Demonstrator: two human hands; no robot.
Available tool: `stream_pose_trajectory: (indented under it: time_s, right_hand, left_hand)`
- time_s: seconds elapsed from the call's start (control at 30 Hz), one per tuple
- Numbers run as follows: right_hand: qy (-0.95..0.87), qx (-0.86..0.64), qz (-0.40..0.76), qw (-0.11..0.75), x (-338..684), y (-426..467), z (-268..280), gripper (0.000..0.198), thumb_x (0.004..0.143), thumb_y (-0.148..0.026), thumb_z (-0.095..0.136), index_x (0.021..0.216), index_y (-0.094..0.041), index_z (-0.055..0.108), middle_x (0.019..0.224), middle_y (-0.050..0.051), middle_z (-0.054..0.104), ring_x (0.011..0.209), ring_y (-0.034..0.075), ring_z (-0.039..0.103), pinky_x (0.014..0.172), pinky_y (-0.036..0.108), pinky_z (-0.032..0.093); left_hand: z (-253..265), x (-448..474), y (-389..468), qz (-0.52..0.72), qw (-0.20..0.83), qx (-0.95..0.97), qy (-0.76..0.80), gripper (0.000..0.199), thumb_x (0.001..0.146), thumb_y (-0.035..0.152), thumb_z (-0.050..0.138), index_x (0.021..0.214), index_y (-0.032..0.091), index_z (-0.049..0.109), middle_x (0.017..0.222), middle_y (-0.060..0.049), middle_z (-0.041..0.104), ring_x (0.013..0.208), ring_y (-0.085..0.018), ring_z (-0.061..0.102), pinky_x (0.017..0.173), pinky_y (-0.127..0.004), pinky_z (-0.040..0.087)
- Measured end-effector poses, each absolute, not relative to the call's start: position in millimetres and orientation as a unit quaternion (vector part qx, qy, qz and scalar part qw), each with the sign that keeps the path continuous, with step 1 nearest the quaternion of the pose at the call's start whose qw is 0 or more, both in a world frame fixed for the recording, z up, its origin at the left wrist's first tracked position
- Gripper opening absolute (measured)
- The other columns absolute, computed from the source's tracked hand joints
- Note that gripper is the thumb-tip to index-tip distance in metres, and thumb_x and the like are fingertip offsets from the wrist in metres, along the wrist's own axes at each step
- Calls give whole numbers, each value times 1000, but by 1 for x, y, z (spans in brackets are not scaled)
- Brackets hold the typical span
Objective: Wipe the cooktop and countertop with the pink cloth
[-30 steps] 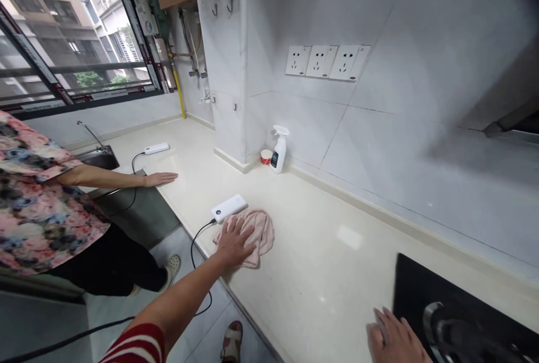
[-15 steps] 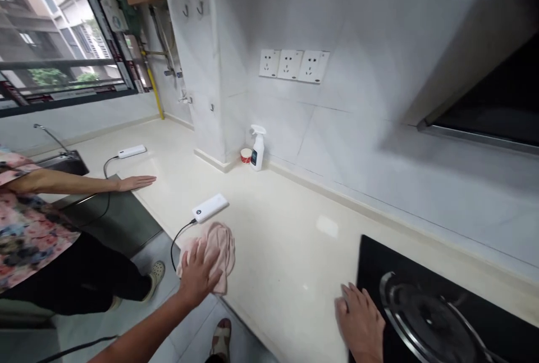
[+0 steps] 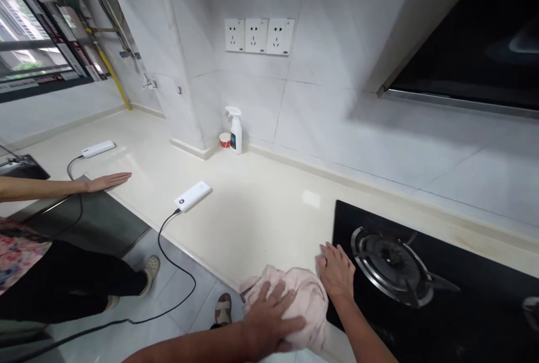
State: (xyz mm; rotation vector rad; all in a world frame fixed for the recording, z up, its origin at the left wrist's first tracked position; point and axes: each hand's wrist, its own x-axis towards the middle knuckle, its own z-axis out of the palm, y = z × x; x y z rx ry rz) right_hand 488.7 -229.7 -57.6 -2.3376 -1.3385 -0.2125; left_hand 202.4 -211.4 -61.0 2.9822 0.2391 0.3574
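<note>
At the lower middle of the frame, the left hand [image 3: 269, 321] lay on the pink cloth [image 3: 311, 298], fingers spread and pinching nothing. The cloth sat bunched along the counter's [image 3: 252, 228] near edge. The right hand [image 3: 337, 274] (fingers loosely together, holding nothing) rested just right, at the black cooktop's [image 3: 467, 312] left edge.
</note>
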Motion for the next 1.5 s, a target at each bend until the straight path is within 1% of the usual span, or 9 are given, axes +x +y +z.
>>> stream_pose_trajectory:
  time_s: [0.1,0.23,0.5,0.7,0.87,1.07,1.23,1.37,1.5]
  right_hand:
    - [-473,-841,-44,261,490,-230,-55,47,95,-32,30,119,-17,69,137,10,62,141,27,38,113,47,27]
    - [-466,-838,-27,282,492,-229,-55,47,96,-31,29,116,-20,70,138,7,62,142,25,36,114,45,26]
    - [-447,-809,0,383,491,-225,-55,39,93,-35,38,107,-23,72,132,9,65,141,29,39,116,50,25]
    - [-399,-773,29,492,499,-226,-42,46,93,-40,33,103,-18,73,124,13,68,126,27,55,112,50,38]
    - [-356,-744,41,564,445,-257,-19,45,98,-44,36,112,-18,69,122,13,67,115,23,61,104,43,48]
    - [-412,-735,63,535,340,-309,-26,36,101,-43,44,112,-23,71,126,12,65,121,25,58,108,47,47]
    - [-420,-789,-7,448,345,-353,-67,43,100,-49,48,128,-21,66,136,15,61,127,31,57,103,49,52]
    - [-471,-788,-21,395,345,-354,-84,47,99,-53,47,127,-21,67,137,16,62,130,36,55,105,55,50]
    - [-464,-795,-72,384,329,-320,-89,54,96,-60,43,126,-22,68,146,19,54,137,43,47,107,64,46]
  left_hand:
    - [-58,185,-184,124,38,989,66,69,87,70,59,149,42,44,163,-6,37,146,-37,36,116,-54,27]
    - [-42,131,-122,124,1,985,117,80,83,77,57,152,42,41,162,-8,38,151,-37,28,118,-50,20]
    - [-8,54,-44,3,-36,949,313,96,67,72,78,150,36,47,164,-17,31,151,-45,24,116,-64,18]
    - [-13,106,-86,-23,-2,962,272,99,67,76,75,152,36,45,165,-20,26,150,-53,17,113,-75,12]
    - [-24,189,-144,-71,62,979,180,102,68,72,76,155,38,37,170,-14,9,152,-52,8,113,-79,3]
    - [-37,272,-205,-55,133,986,80,86,84,51,66,159,28,31,171,-12,9,155,-47,2,118,-75,8]
    - [-19,250,-184,-2,216,974,63,66,85,46,65,147,28,51,167,-11,28,153,-39,23,119,-64,26]
    - [-2,191,-145,95,251,941,205,45,87,32,61,131,25,63,153,-11,50,146,-32,40,117,-52,37]
    - [9,138,-117,154,356,857,338,38,91,33,50,124,25,66,128,-8,69,119,-23,64,103,-40,51]
